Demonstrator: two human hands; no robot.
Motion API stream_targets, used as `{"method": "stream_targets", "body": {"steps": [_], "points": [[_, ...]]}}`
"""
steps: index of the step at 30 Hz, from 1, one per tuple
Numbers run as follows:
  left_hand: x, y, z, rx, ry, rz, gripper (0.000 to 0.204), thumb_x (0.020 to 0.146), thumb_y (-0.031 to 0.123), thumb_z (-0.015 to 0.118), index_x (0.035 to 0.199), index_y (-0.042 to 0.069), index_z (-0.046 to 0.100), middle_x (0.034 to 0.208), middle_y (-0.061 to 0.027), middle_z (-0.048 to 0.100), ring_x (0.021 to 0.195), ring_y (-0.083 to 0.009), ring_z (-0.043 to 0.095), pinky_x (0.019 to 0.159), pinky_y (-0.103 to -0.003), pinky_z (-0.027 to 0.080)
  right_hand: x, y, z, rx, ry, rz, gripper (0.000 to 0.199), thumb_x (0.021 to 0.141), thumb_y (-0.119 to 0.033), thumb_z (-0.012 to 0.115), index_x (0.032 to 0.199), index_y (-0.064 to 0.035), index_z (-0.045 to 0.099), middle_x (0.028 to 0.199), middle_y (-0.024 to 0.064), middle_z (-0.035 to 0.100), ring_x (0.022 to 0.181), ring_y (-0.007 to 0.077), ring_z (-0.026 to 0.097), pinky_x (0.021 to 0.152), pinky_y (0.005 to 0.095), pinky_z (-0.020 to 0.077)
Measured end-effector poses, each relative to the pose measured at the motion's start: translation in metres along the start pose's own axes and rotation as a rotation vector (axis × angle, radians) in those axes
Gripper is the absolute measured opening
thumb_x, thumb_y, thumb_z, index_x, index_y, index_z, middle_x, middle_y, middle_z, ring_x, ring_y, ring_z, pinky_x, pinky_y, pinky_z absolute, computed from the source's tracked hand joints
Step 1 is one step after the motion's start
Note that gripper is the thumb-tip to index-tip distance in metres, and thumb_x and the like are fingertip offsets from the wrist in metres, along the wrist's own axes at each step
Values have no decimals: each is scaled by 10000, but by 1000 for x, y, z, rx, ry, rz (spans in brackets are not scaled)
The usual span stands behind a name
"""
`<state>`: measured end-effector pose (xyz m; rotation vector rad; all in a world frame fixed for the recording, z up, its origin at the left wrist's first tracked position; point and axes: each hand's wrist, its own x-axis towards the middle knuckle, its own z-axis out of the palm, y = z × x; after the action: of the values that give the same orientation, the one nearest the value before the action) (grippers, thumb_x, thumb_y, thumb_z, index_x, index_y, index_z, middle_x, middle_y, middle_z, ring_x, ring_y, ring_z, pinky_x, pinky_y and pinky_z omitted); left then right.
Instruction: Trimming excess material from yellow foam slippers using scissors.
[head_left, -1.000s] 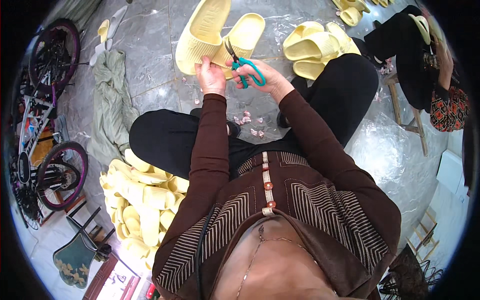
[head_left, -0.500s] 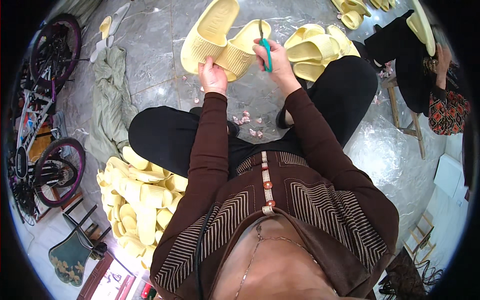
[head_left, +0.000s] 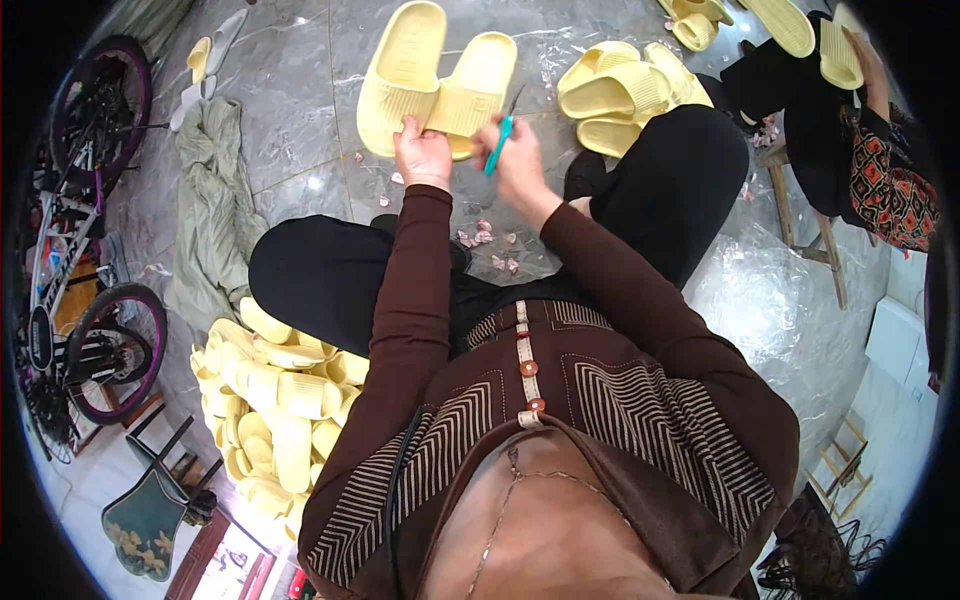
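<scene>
A pair of yellow slippers [head_left: 400,90] is held up in front of me by my left hand [head_left: 424,155], its fingers closed on the ribbed straps near the lower edge. The two slippers lie side by side, soles away from me. In my right hand [head_left: 515,160] is a pair of scissors [head_left: 499,142] with teal handles, gripped in the fist. Their dark blades point up and to the right, beside the right slipper of the pair. Whether the blades touch it I cannot tell.
More yellow slippers [head_left: 625,88] lie on the grey tiled floor ahead right. A heap of them [head_left: 285,400] is at my left. Pink scraps [head_left: 482,235] dot the floor. A grey-green cloth [head_left: 210,210] and bicycle [head_left: 100,240] are left. Another person [head_left: 895,185] sits right, holding a slipper.
My right hand has moved down and left with the scissors, whose blades now tilt to the right. The held slippers have shifted slightly left. At right, the other person's slipper has turned.
</scene>
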<state>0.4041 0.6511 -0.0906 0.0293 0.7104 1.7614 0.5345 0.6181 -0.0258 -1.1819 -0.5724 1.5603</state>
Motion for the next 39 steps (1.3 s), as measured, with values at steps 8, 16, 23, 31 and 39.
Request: {"method": "stream_targets", "body": {"steps": [8,16,23,31,39], "points": [[-15,-16,10,-166,-60,-76,380,865,163,487,1215,90,356,1182,-87,466,1115,-278,427,943,-460,344,16,19,-3,360,190,170,331,756,-57,592,1033,-13,416,849,130,549,671,230,576,494,331,462],[-34,-28,30,36,-112,-243,349,875,207,469,1202,104,401,1134,-121,503,1066,-300,458,963,-484,321,95,18,-56,765,324,438,197,845,-87,491,1026,-44,426,884,111,528,670,273,527,579,418,459],[-4,36,19,274,87,-100,243,872,166,476,1102,99,436,926,-92,560,701,-244,568,709,-438,484,106,-70,-69,182,532,-373,345,744,11,577,1053,-44,435,857,102,506,602,208,508,510,309,434],[16,137,105,768,-128,166,139,845,134,520,962,62,498,707,2,498,472,-82,432,460,-270,434,76,-142,-65,-648,209,-599,452,680,-64,682,1086,-16,488,739,27,566,624,99,519,551,244,436],[2,139,122,1061,-443,23,191,869,144,500,1037,55,511,709,35,482,513,-59,439,483,-207,396,67,-110,-46,-465,-112,-372,439,665,-42,677,1064,-15,498,776,30,579,661,107,534,589,231,426]]}}
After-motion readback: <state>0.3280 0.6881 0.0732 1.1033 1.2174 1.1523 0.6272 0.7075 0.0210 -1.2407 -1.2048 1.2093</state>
